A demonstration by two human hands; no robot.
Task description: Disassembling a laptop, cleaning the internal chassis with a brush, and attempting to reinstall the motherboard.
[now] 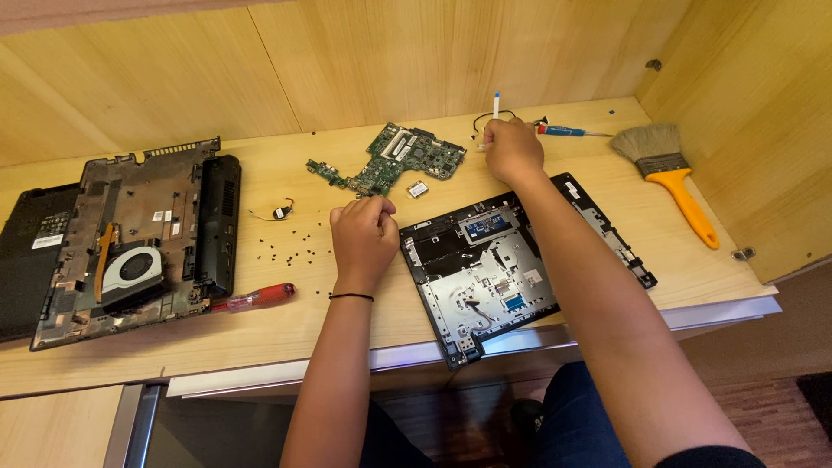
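Hands over my wooden desk (260, 342): left hand (362, 236) curled shut beside the green circuit board (394, 160), right hand (511, 149) pinching a thin white ribbon cable (496, 106), above the laptop cover (511, 269).

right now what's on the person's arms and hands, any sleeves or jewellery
Both forearms are bare, with no gloves. The left hand has a thin black band round its wrist. The right hand wears nothing; a dark sleeve edge shows high up that arm.
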